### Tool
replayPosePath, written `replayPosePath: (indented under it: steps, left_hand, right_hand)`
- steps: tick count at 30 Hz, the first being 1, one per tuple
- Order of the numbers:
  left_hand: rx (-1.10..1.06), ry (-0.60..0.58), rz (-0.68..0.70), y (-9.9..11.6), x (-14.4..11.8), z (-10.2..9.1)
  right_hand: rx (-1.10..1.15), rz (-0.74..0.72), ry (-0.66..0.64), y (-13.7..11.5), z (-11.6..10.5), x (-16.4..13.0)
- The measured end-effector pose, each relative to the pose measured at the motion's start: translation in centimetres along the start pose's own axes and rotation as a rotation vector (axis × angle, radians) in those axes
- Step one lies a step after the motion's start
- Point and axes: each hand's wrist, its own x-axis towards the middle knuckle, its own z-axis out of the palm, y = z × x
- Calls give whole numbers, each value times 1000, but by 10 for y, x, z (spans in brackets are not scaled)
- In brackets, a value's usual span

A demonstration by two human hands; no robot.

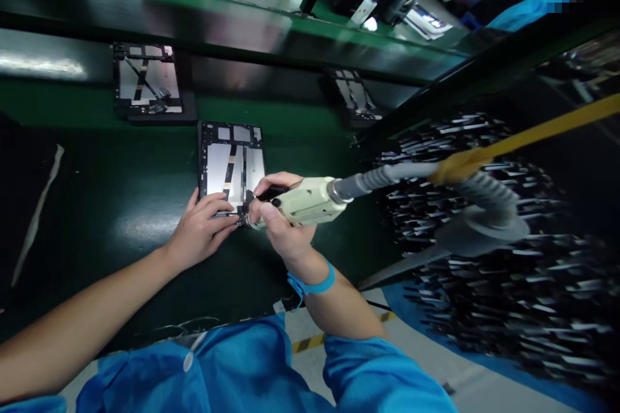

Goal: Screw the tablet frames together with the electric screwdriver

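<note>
An opened tablet housing [217,168] with a bright metal plate and ribbon cables lies on the green mat in front of me. My right hand [285,222] grips a pale electric screwdriver [312,200], its tip pointing left at the housing's lower right part. A blue band circles my right wrist. My left hand [201,229] rests across the lower edge of the housing, fingers stretched toward the screwdriver tip. Whether those fingertips pinch a small part, I cannot make out. The exact contact point of the tip is hidden.
Another opened tablet [148,80] lies back left, and a further one [353,97] back right. The screwdriver's grey cable [378,177] runs right to a yellow strap [547,132]. Many dark parts in rows [484,310] stand at right. A shelf [232,6] spans the back.
</note>
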Motion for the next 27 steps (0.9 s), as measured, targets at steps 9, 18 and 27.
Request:
replayPosePath:
  steps: [9,18,27]
  left_hand:
    - [-20,-22,-34,-1,0,0]
    - [-15,1,-38,5,0,3]
    - [324,761,-806,-148,104,-112]
  right_hand:
    - [-77,-5,-59,-2,-2,-2]
    - [-61,-4,-83,0,-2,0]
    - [51,-70,269,-9,-36,31]
